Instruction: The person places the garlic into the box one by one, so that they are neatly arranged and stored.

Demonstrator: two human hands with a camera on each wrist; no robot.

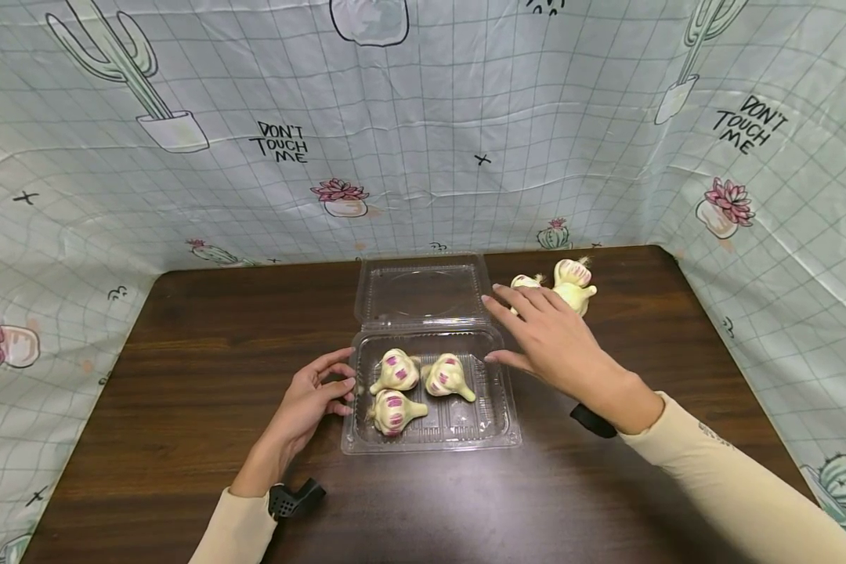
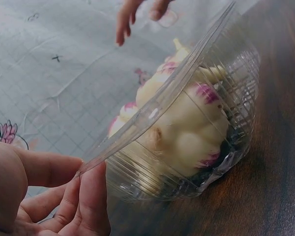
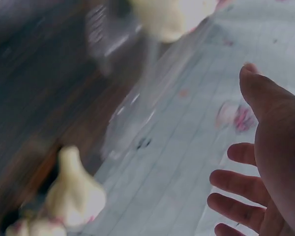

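Note:
A clear plastic clamshell container [image 1: 472, 427] lies with its lid [image 1: 423, 290] folded back. Three garlic bulbs with purple patches sit inside, one of them the front-left bulb [image 1: 392, 413]. My left hand [image 1: 310, 399] pinches the container's left rim between thumb and fingers, as the left wrist view shows close up. Above the right edge of the container, my right hand [image 1: 553, 341] is spread with nothing in it. Beyond its fingers lie more garlic bulbs [image 1: 573, 273], partly hidden by the hand.
The dark wooden table [image 1: 218, 352] carries everything. A pale grid-patterned cloth [image 1: 409, 157] with cactus drawings rises behind it and along both sides. The open lid reaches close to the table's back edge.

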